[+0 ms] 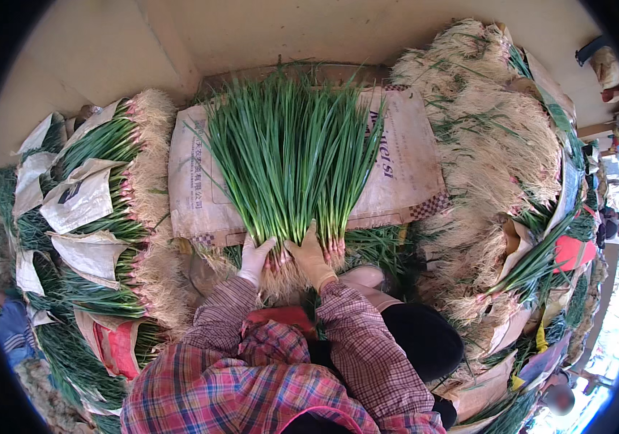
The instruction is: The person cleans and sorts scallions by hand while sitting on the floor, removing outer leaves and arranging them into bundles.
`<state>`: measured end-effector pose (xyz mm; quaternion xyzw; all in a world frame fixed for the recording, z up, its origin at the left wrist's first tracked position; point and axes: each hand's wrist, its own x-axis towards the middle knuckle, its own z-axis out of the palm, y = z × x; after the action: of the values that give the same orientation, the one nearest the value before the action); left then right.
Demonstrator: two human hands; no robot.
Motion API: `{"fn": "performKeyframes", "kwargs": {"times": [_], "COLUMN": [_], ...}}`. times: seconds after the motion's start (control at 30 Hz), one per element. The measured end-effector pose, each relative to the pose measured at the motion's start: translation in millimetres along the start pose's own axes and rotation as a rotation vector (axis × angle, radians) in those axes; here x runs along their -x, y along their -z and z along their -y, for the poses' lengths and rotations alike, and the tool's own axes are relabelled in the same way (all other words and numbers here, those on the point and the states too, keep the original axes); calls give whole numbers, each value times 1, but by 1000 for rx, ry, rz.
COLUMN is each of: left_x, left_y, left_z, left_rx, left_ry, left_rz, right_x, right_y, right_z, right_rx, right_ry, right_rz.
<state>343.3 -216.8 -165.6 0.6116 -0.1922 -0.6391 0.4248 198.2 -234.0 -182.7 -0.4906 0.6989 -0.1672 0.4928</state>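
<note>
A wide bunch of spring onions point(293, 157) lies fanned out before me, green leaves pointing away and pinkish bulbs with pale roots towards me. Beneath it is a flattened woven plastic sack point(407, 157) bearing printing. My left hand point(255, 260), in a pale glove, grips the left side of the bunch just above the bulbs. On the middle stems is my right hand point(312, 257), in a cream glove, its thumb near the left thumb. Some stems point(333, 233) of the same layer lie just right of my right hand. The undersides of both hands are hidden.
Stacked spring onions point(103, 135) with sack pieces between them rise at my left. A taller stack point(494, 135) stands at my right, roots facing me. A wall point(288, 32) closes the far side. Loose green leaves point(380, 249) lie near my boot point(364, 275). Another person point(559, 399) is at lower right.
</note>
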Motion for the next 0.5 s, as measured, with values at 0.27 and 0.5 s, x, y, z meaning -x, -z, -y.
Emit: {"fn": "performKeyframes", "kwargs": {"times": [0.27,0.5], "left_x": [-59,-4], "left_y": [24,27], "left_z": [44,-5], "left_rx": [-309,-785], "left_ry": [-495,-974], "left_rz": [-293,-187], "right_x": [9,116], "right_y": [9,152], "right_z": [26,89], "right_rx": [339,334], "right_ry": [56,658], "right_rz": [-169,-617]}}
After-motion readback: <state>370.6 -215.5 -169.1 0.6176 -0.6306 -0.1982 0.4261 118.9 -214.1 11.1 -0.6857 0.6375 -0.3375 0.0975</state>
